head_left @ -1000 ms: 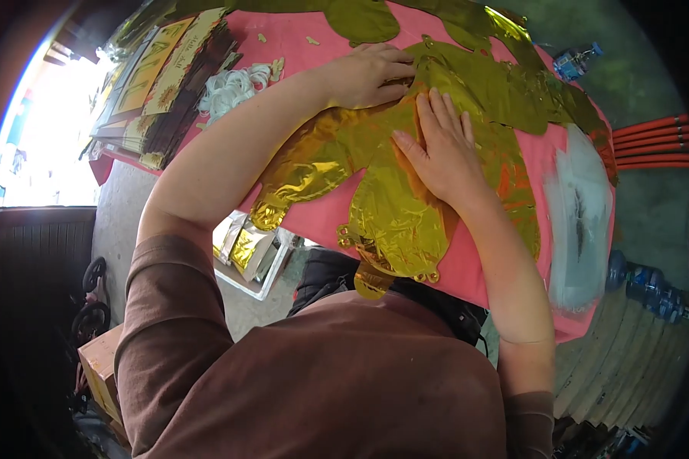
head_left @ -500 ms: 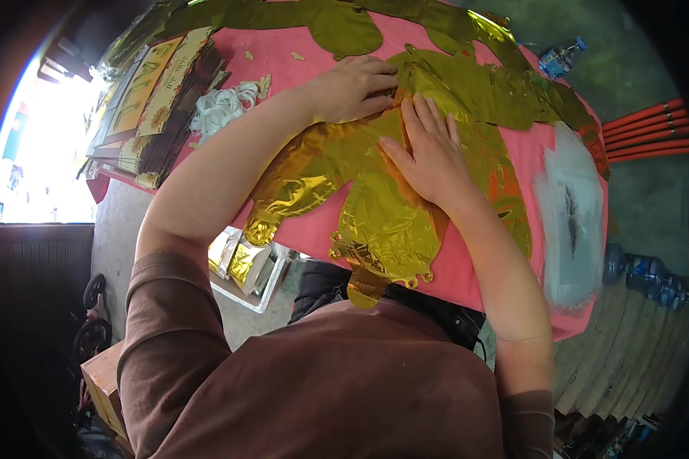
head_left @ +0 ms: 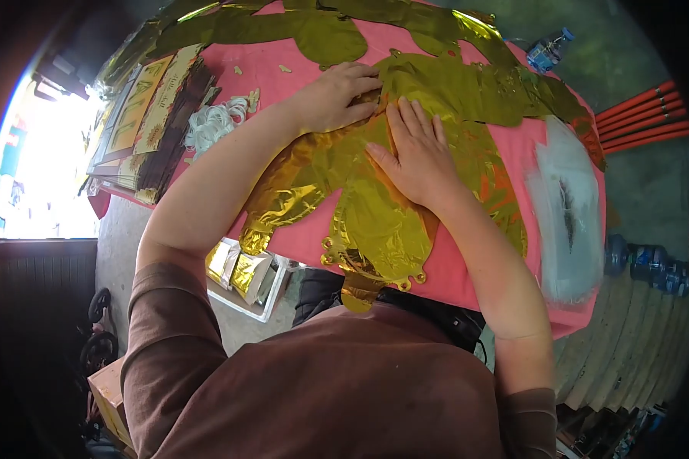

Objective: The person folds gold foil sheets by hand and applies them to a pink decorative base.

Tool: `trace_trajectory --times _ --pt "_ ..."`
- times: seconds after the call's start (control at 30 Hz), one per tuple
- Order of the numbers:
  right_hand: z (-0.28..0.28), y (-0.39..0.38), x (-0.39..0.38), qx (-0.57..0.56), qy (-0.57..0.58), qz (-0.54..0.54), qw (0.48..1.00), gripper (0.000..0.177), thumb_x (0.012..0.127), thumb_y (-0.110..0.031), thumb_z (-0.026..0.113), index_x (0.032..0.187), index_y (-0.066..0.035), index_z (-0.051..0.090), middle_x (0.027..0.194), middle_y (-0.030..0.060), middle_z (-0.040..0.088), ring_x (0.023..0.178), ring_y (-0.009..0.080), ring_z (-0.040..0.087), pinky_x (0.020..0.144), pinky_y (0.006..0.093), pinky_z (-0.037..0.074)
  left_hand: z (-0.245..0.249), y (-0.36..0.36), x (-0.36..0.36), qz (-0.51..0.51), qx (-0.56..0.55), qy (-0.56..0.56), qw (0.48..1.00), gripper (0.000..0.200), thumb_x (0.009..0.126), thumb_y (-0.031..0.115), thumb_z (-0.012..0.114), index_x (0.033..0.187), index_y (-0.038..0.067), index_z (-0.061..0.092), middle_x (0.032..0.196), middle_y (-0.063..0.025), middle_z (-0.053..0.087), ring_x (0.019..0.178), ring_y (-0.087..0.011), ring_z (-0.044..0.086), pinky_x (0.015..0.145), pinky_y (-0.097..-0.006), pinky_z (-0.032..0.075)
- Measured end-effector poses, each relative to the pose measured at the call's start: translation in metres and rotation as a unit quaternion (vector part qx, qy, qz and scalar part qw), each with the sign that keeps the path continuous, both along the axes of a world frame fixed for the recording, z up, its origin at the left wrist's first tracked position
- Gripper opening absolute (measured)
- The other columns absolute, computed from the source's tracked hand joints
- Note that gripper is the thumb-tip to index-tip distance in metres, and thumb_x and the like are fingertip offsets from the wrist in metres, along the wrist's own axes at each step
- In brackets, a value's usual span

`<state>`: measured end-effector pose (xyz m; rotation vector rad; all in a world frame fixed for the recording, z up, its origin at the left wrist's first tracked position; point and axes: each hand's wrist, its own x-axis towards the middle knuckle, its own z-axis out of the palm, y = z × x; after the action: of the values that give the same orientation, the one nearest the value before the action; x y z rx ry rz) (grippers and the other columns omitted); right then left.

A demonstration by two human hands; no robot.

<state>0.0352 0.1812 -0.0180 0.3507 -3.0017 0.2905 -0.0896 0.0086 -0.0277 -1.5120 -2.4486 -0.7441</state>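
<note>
A flat gold foil balloon is spread over the pink tabletop in front of me, with small loop tabs along its lower edge. On its upper left part rests my left hand, its fingers stretched to the right and its thumb apart. My right hand lies flat on the middle of the foil, fingers extended, thumb pointing left. The two hands are close but not touching. Wrinkles run through the foil around them, and its lowest flap hangs over the table's near edge.
More gold foil lies along the far side. Printed packets are stacked at left beside white ribbon loops. Clear plastic sleeves lie at right. A bottle stands beyond the pink table. Below is a white box with gold packets.
The whole view has shifted slightly. Both hands stay on the foil in nearly the same places, with no clear change in what they touch.
</note>
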Motion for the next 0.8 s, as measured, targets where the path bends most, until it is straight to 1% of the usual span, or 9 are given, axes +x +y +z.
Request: trace_trajectory --times 0.1,0.17,0.2,0.27,0.37,0.5,0.7,0.8 --pt "-0.002 0.001 -0.001 -0.005 -0.001 0.003 1.000 0.073 0.090 -0.051 0.043 0.140 0.001 0.027 0.147 0.0192 0.023 0.138 0.0307 0.018 0.111 0.0475 0.013 -0.002 0.000 -0.001 0.006 0.008 0.004 1.000 0.042 0.086 0.027 0.056 0.120 0.003 0.053 0.127 -0.0160 0.049 0.120 -0.0326 0.043 0.101 -0.0434 0.034" --pt "-0.001 0.001 0.000 -0.007 0.000 0.002 1.000 0.073 0.090 -0.051 0.043 0.140 0.001 0.027 0.147 0.0192 0.023 0.138 0.0308 0.018 0.111 0.0476 0.013 -0.001 0.001 -0.002 0.034 -0.017 0.042 0.998 0.041 0.088 0.029 0.053 0.120 0.004 0.053 0.129 -0.0137 0.049 0.121 -0.0315 0.043 0.100 -0.0428 0.035" --pt "-0.001 0.001 0.000 -0.007 -0.001 0.001 1.000 0.073 0.090 -0.050 0.043 0.140 0.000 0.027 0.147 0.0191 0.023 0.138 0.0308 0.018 0.111 0.0476 0.014 -0.002 0.001 -0.003 0.036 -0.018 0.043 0.998 0.041 0.088 0.029 0.053 0.120 0.004 0.053 0.129 -0.0137 0.049 0.121 -0.0315 0.043 0.100 -0.0428 0.035" --pt "0.000 0.000 0.001 -0.010 -0.003 0.001 1.000 0.073 0.090 -0.050 0.043 0.140 0.000 0.027 0.147 0.0192 0.023 0.138 0.0308 0.018 0.111 0.0476 0.014 0.001 0.002 -0.002 0.043 -0.051 0.077 0.995 0.040 0.089 0.030 0.050 0.121 0.006 0.053 0.131 -0.0103 0.048 0.121 -0.0300 0.042 0.099 -0.0425 0.036" --pt "0.001 0.001 0.002 -0.014 -0.004 -0.001 1.000 0.073 0.090 -0.050 0.043 0.141 0.000 0.027 0.147 0.0191 0.023 0.139 0.0307 0.017 0.111 0.0478 0.013 0.004 0.003 -0.002 0.045 -0.079 0.081 0.993 0.040 0.089 0.030 0.050 0.121 0.006 0.053 0.132 -0.0080 0.048 0.121 -0.0286 0.042 0.099 -0.0426 0.036" --pt "0.004 0.000 0.003 -0.011 -0.013 -0.002 1.000 0.073 0.090 -0.051 0.043 0.141 -0.001 0.026 0.148 0.0189 0.022 0.139 0.0307 0.017 0.111 0.0483 0.013 0.006 0.004 -0.006 0.034 -0.077 0.083 0.993 0.041 0.088 0.030 0.051 0.121 0.006 0.052 0.132 -0.0072 0.048 0.121 -0.0274 0.043 0.099 -0.0428 0.037" --pt "0.007 0.001 0.002 -0.012 -0.028 -0.008 0.999 0.073 0.090 -0.052 0.044 0.141 -0.002 0.027 0.148 0.0186 0.022 0.139 0.0306 0.016 0.112 0.0482 0.012 0.005 0.008 -0.010 0.026 -0.071 0.090 0.993 0.041 0.087 0.030 0.052 0.120 0.006 0.053 0.131 -0.0088 0.049 0.120 -0.0265 0.044 0.098 -0.0424 0.037" --pt "0.009 -0.001 0.002 -0.007 -0.031 -0.010 0.999 0.074 0.089 -0.052 0.044 0.141 -0.002 0.027 0.148 0.0183 0.022 0.139 0.0305 0.016 0.112 0.0477 0.011 0.008 0.008 -0.006 0.032 -0.093 0.068 0.993 0.040 0.090 0.026 0.051 0.123 0.004 0.050 0.134 -0.0088 0.046 0.123 -0.0276 0.040 0.100 -0.0424 0.035"
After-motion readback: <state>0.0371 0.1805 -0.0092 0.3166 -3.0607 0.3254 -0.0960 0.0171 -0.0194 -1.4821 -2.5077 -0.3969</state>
